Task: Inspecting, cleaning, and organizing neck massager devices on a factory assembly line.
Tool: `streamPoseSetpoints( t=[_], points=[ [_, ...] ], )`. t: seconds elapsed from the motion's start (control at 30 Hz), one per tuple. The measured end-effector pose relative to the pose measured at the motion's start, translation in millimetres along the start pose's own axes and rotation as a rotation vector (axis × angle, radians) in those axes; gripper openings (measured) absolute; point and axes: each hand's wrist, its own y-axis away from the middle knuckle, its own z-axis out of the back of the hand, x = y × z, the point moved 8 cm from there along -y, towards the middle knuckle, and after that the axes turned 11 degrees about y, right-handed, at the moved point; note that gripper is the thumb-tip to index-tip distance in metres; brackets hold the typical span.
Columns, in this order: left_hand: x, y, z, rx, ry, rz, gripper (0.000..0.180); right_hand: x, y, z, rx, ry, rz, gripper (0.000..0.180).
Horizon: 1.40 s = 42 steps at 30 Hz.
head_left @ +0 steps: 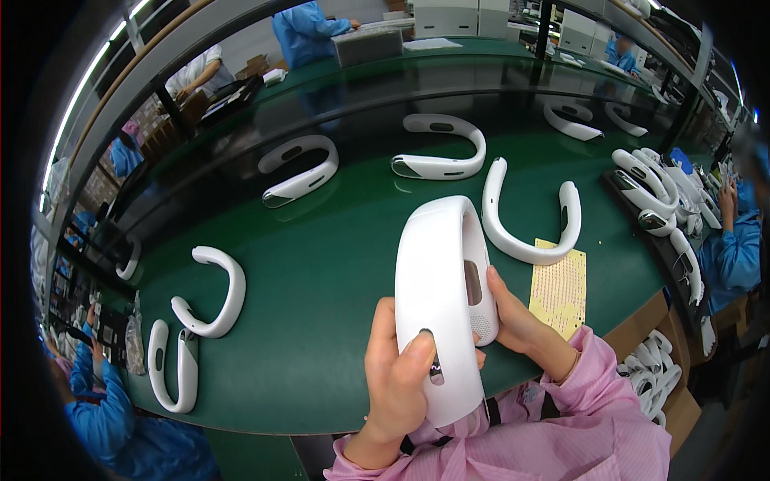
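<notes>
Over the near edge of a green table [313, 337], I hold up a white U-shaped neckband device [433, 272] in both hands. My left hand [395, 385] wraps its near side, the thumb pressing beside a small dark slot in the shell. On the inner side, my right hand [521, 321] grips near a dark oval window and a patch of small holes. Just beyond it, a similar neckband [529, 254] rests partly over a yellow printed sheet [559, 298]. Two more neckbands, one curved [233, 301] and one U-shaped [186, 375], lie at the left.
Farther back lie more neckbands, one at centre [480, 152] and one left of it [325, 170]. A dark tray [654, 248] heaped with neckbands lines the right edge, above a cardboard box [686, 409] of white parts. Co-workers in blue sit at right [734, 252] and left [104, 413].
</notes>
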Motion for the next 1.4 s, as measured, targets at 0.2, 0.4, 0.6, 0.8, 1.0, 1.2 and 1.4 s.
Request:
streamPoseSetpoints(
  t=[0.2, 0.4, 0.6, 0.8, 1.0, 1.2, 1.4],
  points=[
    [-2.1, 5.0, 1.4, -0.003, 0.027, -0.003, 0.052, 4.4, 6.5, -0.3, -0.015, 0.002, 0.018, 0.06],
    [12.2, 4.5, 29.1, 0.261, 0.432, -0.078, 0.048, 7.6, 25.6, 11.7, 0.048, 0.061, 0.143, 0.058],
    [33.5, 11.6, 71.2, 0.483, 0.868, 0.005, 0.045, 23.4, 68.5, 8.3, 0.145, 0.31, 0.276, 0.057],
    [83.8, -7.7, 106.2, -0.002, 0.546, 0.113, 0.063, 80.7, 106.3, -41.2, 0.351, 0.336, 0.26, 0.064],
    [123.3, -15.5, 100.9, -0.056, 0.428, 0.287, 0.064, 102.8, 105.4, -76.1, 0.339, 0.638, 0.441, 0.067],
    [119.7, -4.1, 93.9, -0.116, 0.381, 0.295, 0.06, 134.2, 105.4, -70.9, -0.047, 1.041, 0.909, 0.05],
    [57.7, 8.0, 67.2, 0.103, 0.447, 0.116, 0.081, 152.7, 63.1, -19.5, 0.008, 0.983, 1.083, 0.033]
  ],
)
